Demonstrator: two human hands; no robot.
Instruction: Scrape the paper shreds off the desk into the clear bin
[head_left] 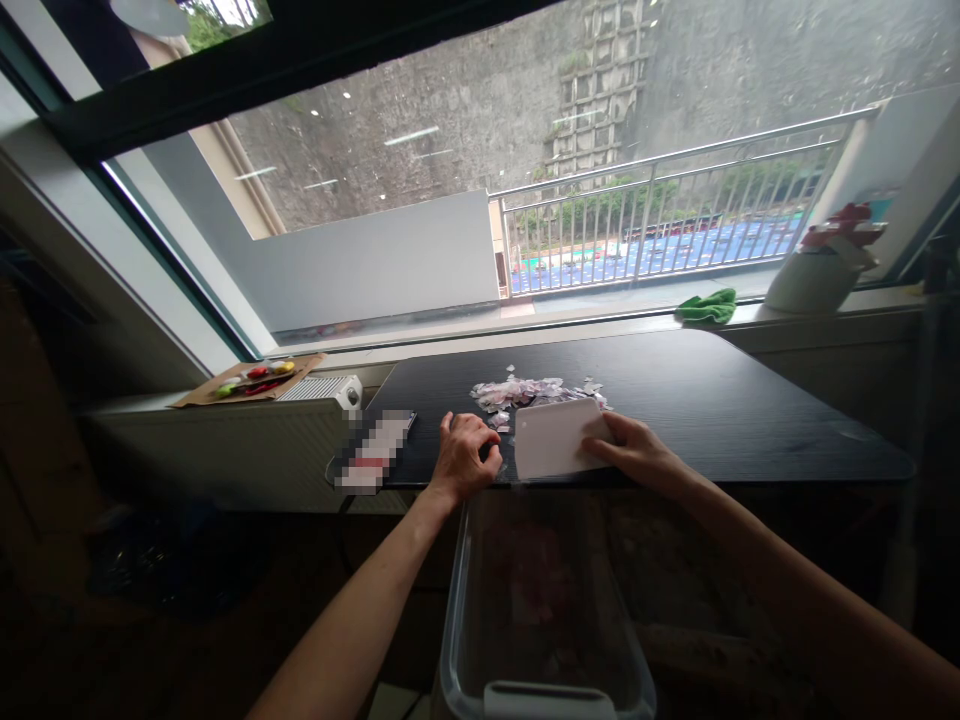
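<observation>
My right hand (630, 448) grips a flat white plastic scraper (555, 440) by its right end, thumb across its face. The scraper stands tilted at the front edge of the black table (720, 420), with a small hole near its upper left corner. Just behind it spreads a heap of small paper scraps (517, 391), partly hidden by the scraper. To the left of the scraper, my left hand (469, 455) rests on the tabletop with its fingers curled in; whatever they may hold is hidden. Below the table edge sits a clear plastic bin (457, 620), its inside dim with some pale scraps.
A phone (379, 445), partly blurred out, lies at the table's left end. Left of the table, a radiator (330, 390) carries brown paper (202, 391) with small colourful items. A green cloth (706, 306) and a white container (810, 275) occupy the window sill.
</observation>
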